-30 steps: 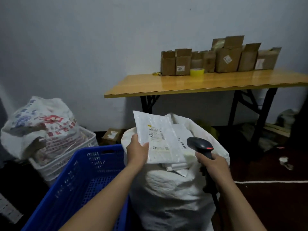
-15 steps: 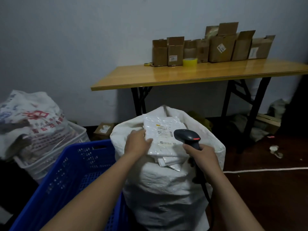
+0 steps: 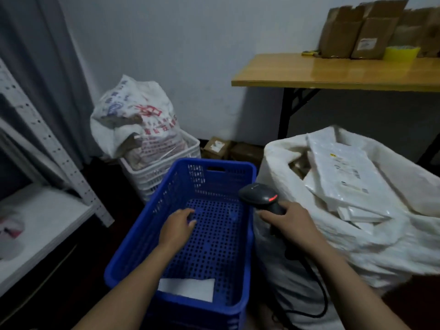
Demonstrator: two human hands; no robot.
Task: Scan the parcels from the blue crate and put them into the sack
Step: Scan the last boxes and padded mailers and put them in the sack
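The blue crate [image 3: 247, 236] stands in front of me, with one white parcel [image 3: 187, 288] lying flat at its near end. My left hand [image 3: 177, 226] hangs inside the crate over its perforated floor, fingers loosely curled, holding nothing. My right hand [image 3: 289, 222] grips the handle of a black barcode scanner [image 3: 259, 196] just right of the crate's rim; its red light glows. To the right, the white sack [image 3: 333, 246] is open and stuffed with white parcels [image 3: 345, 177], the top one lying label up.
A white crate [image 3: 164, 172] holding a printed bag [image 3: 135, 120] stands behind the blue crate. A metal shelf unit [image 3: 42, 206] is at the left. A wooden table [image 3: 345, 72] with cardboard boxes [image 3: 357, 34] and yellow tape [image 3: 400, 53] stands at the back right. The scanner cable [image 3: 316, 294] drapes down the sack.
My left hand let go of the parcel on top of the sack and swung left into the blue crate. My view turned left and down. The scanner moved left with my right hand.
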